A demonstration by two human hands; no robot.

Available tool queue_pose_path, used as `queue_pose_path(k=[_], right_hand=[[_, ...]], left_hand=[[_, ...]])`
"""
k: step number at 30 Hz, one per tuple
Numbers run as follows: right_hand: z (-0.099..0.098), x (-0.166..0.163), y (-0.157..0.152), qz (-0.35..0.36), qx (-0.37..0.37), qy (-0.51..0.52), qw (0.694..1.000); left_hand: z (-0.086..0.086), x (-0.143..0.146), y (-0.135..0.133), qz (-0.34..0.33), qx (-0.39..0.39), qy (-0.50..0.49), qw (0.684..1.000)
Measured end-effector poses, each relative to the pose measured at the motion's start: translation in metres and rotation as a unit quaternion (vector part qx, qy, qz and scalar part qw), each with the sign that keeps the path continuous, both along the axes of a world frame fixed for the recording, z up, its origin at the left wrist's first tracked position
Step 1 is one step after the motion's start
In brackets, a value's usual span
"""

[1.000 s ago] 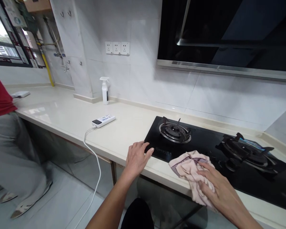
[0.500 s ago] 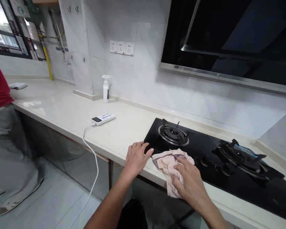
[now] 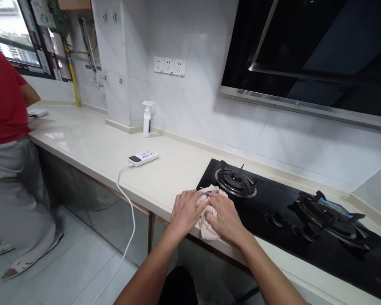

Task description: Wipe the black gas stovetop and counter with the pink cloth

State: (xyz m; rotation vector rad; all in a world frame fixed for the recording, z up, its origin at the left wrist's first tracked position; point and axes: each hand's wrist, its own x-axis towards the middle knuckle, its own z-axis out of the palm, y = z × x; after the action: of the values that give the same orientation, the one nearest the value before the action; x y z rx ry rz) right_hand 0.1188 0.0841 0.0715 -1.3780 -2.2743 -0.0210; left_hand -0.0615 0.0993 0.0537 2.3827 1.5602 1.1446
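Note:
A pale pink cloth lies bunched at the front left corner of the black glass gas hob. My right hand presses down on the cloth with its fingers curled over it. My left hand rests on the counter edge right beside it, fingers touching the cloth's left side. The hob's left burner sits just behind both hands; the right burner is farther right.
A cream counter runs to the left with a white power strip and its cable hanging off the edge, and a white spray bottle by the wall. A person in a red top stands at far left. A black range hood hangs above.
My right hand has dragged the cloth leftward across the hob's front, from near the right burner to the left corner, where it meets my left hand. The person at left stepped closer.

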Motion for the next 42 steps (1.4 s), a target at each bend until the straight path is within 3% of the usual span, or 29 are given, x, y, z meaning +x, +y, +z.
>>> queue_pose_path(k=[7, 11, 18, 22, 27, 32, 38, 42], right_hand=[[0.001, -0.004, 0.035, -0.004, -0.016, 0.017, 1.000], [0.002, 0.000, 0.039, 0.009, -0.021, 0.028, 0.999], [-0.004, 0.038, -0.012, -0.003, -0.036, 0.036, 0.999], [-0.027, 0.076, -0.046, -0.094, 0.000, 0.054, 0.994], [-0.060, 0.112, -0.065, -0.182, 0.043, 0.030, 0.982], [-0.067, 0.112, -0.068, -0.199, 0.055, 0.000, 0.978], [-0.063, 0.109, -0.071, -0.198, 0.049, -0.007, 0.979], [-0.063, 0.109, -0.072, -0.202, 0.046, -0.001, 0.978]], left_hand=[[0.001, 0.000, 0.001, 0.010, -0.019, 0.003, 1.000], [0.002, -0.001, 0.000, 0.017, -0.040, -0.007, 0.999], [0.004, -0.007, 0.000, 0.012, -0.026, -0.035, 0.999], [0.009, 0.001, -0.004, 0.002, -0.038, -0.027, 0.999], [0.023, 0.028, -0.015, -0.037, -0.054, 0.037, 0.997], [0.024, 0.046, -0.020, -0.039, -0.024, 0.075, 0.996], [0.014, 0.055, -0.016, -0.013, -0.055, 0.086, 0.995], [0.023, 0.048, -0.011, -0.023, -0.080, 0.098, 0.992]])
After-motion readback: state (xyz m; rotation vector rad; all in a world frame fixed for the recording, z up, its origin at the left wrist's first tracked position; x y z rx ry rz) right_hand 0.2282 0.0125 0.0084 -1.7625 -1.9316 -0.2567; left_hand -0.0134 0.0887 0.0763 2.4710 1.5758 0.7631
